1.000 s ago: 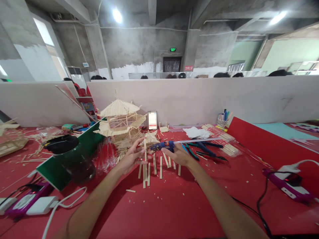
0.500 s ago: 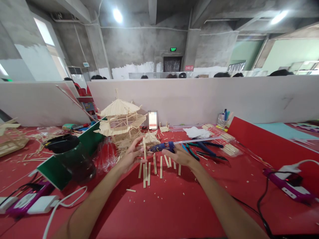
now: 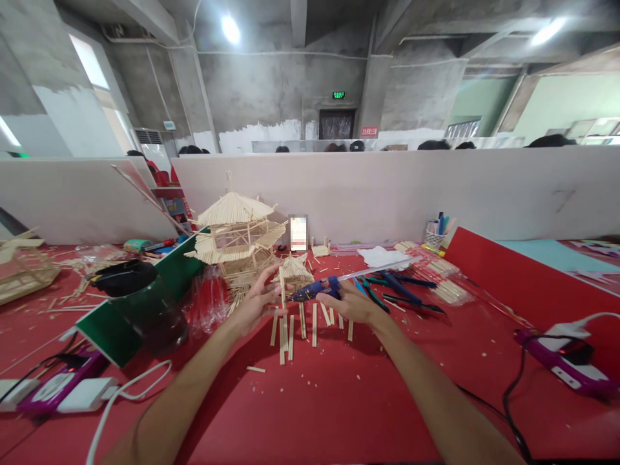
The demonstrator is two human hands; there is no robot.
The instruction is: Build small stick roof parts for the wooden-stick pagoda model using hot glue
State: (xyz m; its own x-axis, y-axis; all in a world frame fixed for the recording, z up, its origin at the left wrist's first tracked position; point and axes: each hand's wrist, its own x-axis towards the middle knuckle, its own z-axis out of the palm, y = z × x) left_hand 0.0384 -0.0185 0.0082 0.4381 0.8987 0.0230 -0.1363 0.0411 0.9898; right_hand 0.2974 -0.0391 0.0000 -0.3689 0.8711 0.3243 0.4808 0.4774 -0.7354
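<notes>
- The glue gun (image 3: 317, 289), blue with a long clear glue stick (image 3: 382, 267) out of its back, is held above the red table (image 3: 310, 413), nozzle pointing left.
- The right hand (image 3: 349, 302) is closed around the glue gun's handle; whether a finger presses the trigger, I cannot tell.
- The left hand (image 3: 256, 302), left of the glue gun, has its fingers partly spread and pinches an upright wooden strip (image 3: 283, 284) just beside the nozzle; whether nozzle and strip touch is too small to tell.
- Loose wooden strips (image 3: 314, 325) lie on the near side of the glue gun, roughly in a row.
- A small roofed model (image 3: 296, 267) stands just behind the glue gun.
- A large tiered wooden model (image 3: 235, 229) stands behind and to the left of the glue gun.
- Pliers (image 3: 402, 289) lie right of the glue gun, with bagged wooden strips (image 3: 448, 290) beyond them.
- A crumpled white sheet (image 3: 382, 257) lies behind and to the right of the glue gun.
- A dark jar (image 3: 145, 313) stands well to the left of the glue gun, beside a green board (image 3: 113, 329).
</notes>
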